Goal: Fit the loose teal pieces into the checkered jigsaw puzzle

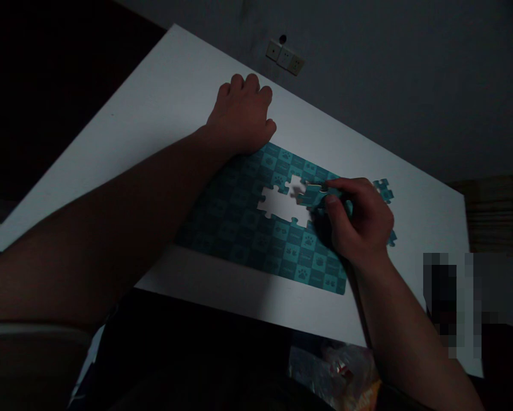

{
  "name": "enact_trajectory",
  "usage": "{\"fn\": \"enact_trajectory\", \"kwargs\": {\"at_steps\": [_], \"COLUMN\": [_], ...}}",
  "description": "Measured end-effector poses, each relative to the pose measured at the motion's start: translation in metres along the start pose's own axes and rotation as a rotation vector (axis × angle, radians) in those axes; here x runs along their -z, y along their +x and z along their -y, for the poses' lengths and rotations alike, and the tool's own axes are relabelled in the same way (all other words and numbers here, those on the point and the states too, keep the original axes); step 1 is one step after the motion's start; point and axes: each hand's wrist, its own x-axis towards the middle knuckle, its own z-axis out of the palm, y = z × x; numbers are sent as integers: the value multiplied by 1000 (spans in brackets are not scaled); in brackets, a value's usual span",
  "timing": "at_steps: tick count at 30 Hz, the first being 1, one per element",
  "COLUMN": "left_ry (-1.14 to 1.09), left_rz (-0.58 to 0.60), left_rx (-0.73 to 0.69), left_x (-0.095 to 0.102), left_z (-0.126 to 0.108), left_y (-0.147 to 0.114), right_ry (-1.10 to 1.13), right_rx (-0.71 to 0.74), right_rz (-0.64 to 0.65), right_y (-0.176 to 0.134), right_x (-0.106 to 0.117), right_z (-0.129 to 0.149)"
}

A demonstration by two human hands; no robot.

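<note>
A teal checked jigsaw puzzle with paw-print and animal motifs lies on the white table. An irregular gap near its middle shows the tabletop. My right hand pinches a teal puzzle piece between thumb and fingers, over the right side of this gap. The piece looks tilted, and my fingers hide part of it. My left hand rests by the puzzle's far edge, its fingers curled under and its thumb to the side. My left forearm covers and shades the puzzle's left part.
Loose puzzle pieces lie right of my right hand, partly hidden by it. The white table meets a wall with power sockets. Below the near edge is a clear plastic bag. The room is dim.
</note>
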Motion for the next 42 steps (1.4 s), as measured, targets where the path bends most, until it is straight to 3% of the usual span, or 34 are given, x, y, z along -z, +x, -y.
{"fn": "enact_trajectory", "kwargs": {"at_steps": [7,22,36,42], "left_ry": [-20,-36,19,26], "left_rz": [-17,-54,-5,45], "left_rx": [-16,-33,-41,17], "left_x": [-4,-9,0,5], "left_z": [4,6,4,-6], "left_y": [4,4,0,-3], "right_ry": [-18,-82,-78,-38], "right_rx": [21,-41,-47,-31], "right_rz": [-75,-55,-1,21], "right_y": [0,-5,-4,-5], "right_x": [-2,-2,1,-2], "right_z": [-5,-7,-1,-5]}}
